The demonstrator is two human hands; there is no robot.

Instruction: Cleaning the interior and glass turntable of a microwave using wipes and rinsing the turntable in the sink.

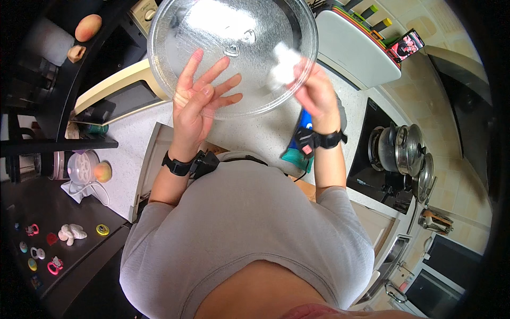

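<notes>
A round clear glass microwave turntable plate is held up in front of me, tilted. My left hand grips its lower left rim, thumb on the near side and spread fingers seen through the glass. At the right rim my right hand pinches a crumpled white wipe, which is against the plate and blurred. Which face of the glass the wipe touches I cannot tell. Below my right hand a blue and green soft packet lies on the counter. Both wrists wear black strapped devices.
To the left, a cream microwave's door stands open over the speckled counter. A cutting-board and knife holder stands at the back right, with a phone on it. Steel pots sit on the black hob. A peach rests at left.
</notes>
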